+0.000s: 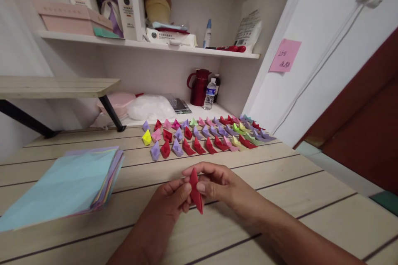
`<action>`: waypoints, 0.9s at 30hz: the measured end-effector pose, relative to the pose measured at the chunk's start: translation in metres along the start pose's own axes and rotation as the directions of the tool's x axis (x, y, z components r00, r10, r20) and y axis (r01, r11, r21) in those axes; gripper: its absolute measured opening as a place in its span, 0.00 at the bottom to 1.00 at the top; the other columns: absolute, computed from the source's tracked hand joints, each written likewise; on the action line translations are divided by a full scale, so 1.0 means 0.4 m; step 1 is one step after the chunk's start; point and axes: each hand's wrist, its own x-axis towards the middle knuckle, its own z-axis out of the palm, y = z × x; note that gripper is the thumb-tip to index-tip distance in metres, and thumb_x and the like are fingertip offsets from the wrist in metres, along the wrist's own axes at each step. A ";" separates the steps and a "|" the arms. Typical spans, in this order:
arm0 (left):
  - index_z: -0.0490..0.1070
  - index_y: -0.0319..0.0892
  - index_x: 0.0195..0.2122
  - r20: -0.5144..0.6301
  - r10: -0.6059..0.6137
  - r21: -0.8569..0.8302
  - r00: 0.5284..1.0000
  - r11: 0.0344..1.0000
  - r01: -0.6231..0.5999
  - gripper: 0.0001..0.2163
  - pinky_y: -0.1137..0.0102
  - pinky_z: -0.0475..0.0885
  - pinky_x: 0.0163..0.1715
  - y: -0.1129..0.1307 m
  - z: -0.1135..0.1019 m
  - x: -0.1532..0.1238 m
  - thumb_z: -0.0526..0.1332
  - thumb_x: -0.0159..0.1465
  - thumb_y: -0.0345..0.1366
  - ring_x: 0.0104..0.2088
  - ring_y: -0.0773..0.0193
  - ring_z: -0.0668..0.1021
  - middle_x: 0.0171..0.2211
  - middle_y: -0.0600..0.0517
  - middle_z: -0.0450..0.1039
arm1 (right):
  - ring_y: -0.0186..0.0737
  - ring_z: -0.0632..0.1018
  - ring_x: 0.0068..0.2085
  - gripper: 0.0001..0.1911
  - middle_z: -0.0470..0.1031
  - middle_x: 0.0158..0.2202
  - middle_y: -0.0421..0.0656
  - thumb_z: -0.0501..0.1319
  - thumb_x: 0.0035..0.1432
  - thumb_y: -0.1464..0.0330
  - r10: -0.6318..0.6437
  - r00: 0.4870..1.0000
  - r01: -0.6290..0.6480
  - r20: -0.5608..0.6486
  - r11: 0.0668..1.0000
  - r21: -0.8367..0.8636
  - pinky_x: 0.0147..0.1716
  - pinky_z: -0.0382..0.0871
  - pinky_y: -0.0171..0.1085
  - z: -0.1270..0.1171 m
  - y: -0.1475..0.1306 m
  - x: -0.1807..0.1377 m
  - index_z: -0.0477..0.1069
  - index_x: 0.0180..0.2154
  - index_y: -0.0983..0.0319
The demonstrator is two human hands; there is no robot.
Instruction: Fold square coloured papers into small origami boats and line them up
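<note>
A red folded paper boat [195, 192] is held upright above the table, its long pointed ends up and down. My left hand [174, 196] pinches its left side between thumb and fingers. From the right, my right hand [217, 182] grips it too, thumb on the near face and fingers curled behind. Beyond my hands, rows of small folded paper boats [198, 146] in red, purple, pink, yellow and green stand on the table. The underside of the held boat is partly hidden by my fingers.
A stack of coloured paper [68, 186], light blue on top, lies at left on the slatted table [298, 190]. Behind stand a red jug [199, 87], a water bottle [210, 94] and a small raised shelf [59, 87]. A pink note [285, 55] sticks to the right wall.
</note>
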 end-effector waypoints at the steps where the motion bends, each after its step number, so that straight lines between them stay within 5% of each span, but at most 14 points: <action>1: 0.75 0.40 0.27 0.032 -0.012 -0.010 0.999 1.000 0.013 0.12 0.69 0.63 0.36 0.004 0.002 -0.004 0.64 0.61 0.43 0.30 0.65 0.68 0.24 0.53 0.68 | 0.37 0.77 0.31 0.16 0.75 0.28 0.41 0.65 0.58 0.64 0.006 1.000 -0.006 0.017 1.000 0.015 0.36 0.70 0.39 -0.002 0.000 -0.001 0.72 0.46 0.64; 16: 0.78 0.40 0.27 0.092 -0.059 -0.040 0.994 0.997 0.063 0.12 0.68 0.63 0.37 0.000 0.007 -0.024 0.65 0.60 0.44 0.30 0.64 0.70 0.25 0.50 0.74 | 0.34 0.77 0.28 0.18 0.78 0.39 0.46 0.68 0.56 0.65 0.011 0.992 -0.026 0.126 0.993 0.111 0.32 0.73 0.37 -0.013 0.003 -0.012 0.75 0.48 0.64; 23: 0.76 0.40 0.30 0.169 -0.060 -0.003 0.984 0.998 0.062 0.13 0.70 0.59 0.28 -0.005 0.012 -0.021 0.64 0.60 0.46 0.25 0.67 0.68 0.22 0.52 0.71 | 0.34 0.78 0.26 0.18 0.80 0.31 0.44 0.69 0.54 0.66 0.053 0.985 -0.073 0.162 0.990 0.117 0.29 0.71 0.34 -0.026 0.002 -0.013 0.76 0.47 0.65; 27: 0.77 0.39 0.30 0.166 -0.042 -0.047 0.985 0.998 0.050 0.11 0.71 0.63 0.33 -0.002 0.010 -0.016 0.63 0.62 0.42 0.28 0.66 0.71 0.25 0.51 0.74 | 0.34 0.77 0.27 0.16 0.78 0.30 0.43 0.68 0.55 0.66 0.027 0.992 -0.036 0.125 0.997 0.066 0.32 0.72 0.35 -0.025 -0.003 -0.013 0.77 0.46 0.65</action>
